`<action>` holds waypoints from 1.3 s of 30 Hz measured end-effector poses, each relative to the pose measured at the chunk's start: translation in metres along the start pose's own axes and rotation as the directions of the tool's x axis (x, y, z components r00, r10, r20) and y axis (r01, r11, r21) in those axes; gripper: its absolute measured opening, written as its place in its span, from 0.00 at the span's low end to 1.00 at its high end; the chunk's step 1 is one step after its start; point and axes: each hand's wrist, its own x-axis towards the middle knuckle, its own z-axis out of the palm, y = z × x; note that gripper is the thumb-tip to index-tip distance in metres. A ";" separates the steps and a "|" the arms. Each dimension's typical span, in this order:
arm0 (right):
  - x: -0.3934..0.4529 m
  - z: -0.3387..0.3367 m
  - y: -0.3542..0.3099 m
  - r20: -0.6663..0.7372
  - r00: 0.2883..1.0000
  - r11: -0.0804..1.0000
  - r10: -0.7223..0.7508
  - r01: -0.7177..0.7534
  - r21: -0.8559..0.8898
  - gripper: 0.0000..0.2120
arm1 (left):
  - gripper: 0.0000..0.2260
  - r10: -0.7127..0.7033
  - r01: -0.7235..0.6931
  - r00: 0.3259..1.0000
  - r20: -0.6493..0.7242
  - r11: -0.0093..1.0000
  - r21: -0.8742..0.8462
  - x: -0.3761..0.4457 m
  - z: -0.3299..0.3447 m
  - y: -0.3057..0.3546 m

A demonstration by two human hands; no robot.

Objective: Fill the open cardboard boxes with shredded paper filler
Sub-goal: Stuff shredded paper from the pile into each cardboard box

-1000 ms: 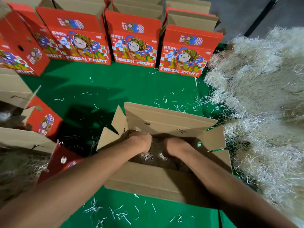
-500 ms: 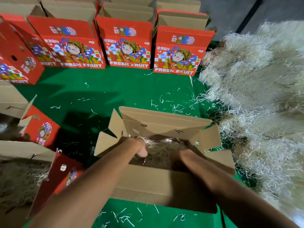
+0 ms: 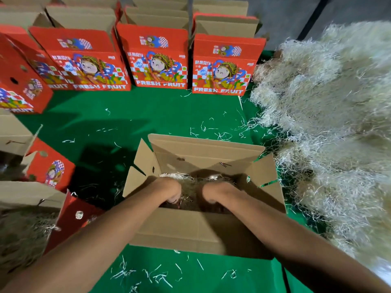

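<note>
An open brown cardboard box (image 3: pixel 198 231) stands on the green mat right in front of me, its flaps spread outward. Shredded paper filler (image 3: pixel 190 181) lies inside it. Both my hands reach down into the box and onto the filler, my left hand (image 3: pixel 169 188) beside my right hand (image 3: pixel 214 191). Their fingers point down into the filler behind the box's near wall, so I cannot tell how they are bent. A big heap of pale shredded paper (image 3: pixel 330 127) lies along the right side, close to the box.
A row of red "FRESH FRUIT" boxes (image 3: pixel 158 64) with open brown flaps stands at the back, and more stand on the left (image 3: pixel 21 81). A box (image 3: pixel 31 195) at the lower left holds filler. Loose paper strands are scattered over the green mat (image 3: pixel 127 123).
Both hands stay inside the box. My right hand has shifted from the near right side back toward the middle, beside my left hand. More filler shows at the back of the box.
</note>
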 end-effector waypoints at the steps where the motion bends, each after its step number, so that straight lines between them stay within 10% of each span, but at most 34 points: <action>1: 0.002 -0.008 -0.009 -0.075 0.994 0.997 -0.078 0.079 0.016 0.13 | 0.17 -0.060 0.063 0.995 -0.077 0.997 0.035 0.001 0.000 0.001; 6: 0.018 -0.004 -0.020 -0.280 0.853 0.879 -0.441 0.347 -0.327 0.35 | 0.17 -0.056 0.072 0.993 -0.100 0.984 0.163 0.013 0.023 -0.001; 12: 0.017 0.006 -0.017 -0.274 0.804 0.763 -0.528 0.308 -0.569 0.27 | 0.27 -0.088 0.147 0.983 -0.163 0.906 0.398 0.025 0.026 -0.013; 20: -0.008 0.014 0.026 -0.203 0.918 0.823 -0.341 0.187 -0.537 0.14 | 0.21 -0.131 0.241 0.944 -0.303 0.900 0.364 0.026 0.032 -0.012; 24: -0.013 -0.007 0.029 -0.256 0.944 0.956 -0.209 0.142 -0.256 0.13 | 0.21 -0.093 0.220 0.946 -0.310 0.888 0.405 0.019 0.019 0.005; 30: -0.017 0.008 0.028 -0.244 0.960 0.968 -0.141 0.082 -0.236 0.15 | 0.15 0.326 -0.111 0.784 -0.529 0.911 0.397 0.021 0.011 0.019; 39: -0.023 0.021 0.035 -0.103 0.994 0.972 -0.018 -0.007 -0.234 0.33 | 0.21 0.125 0.033 0.923 -0.364 0.916 0.399 0.025 0.012 0.003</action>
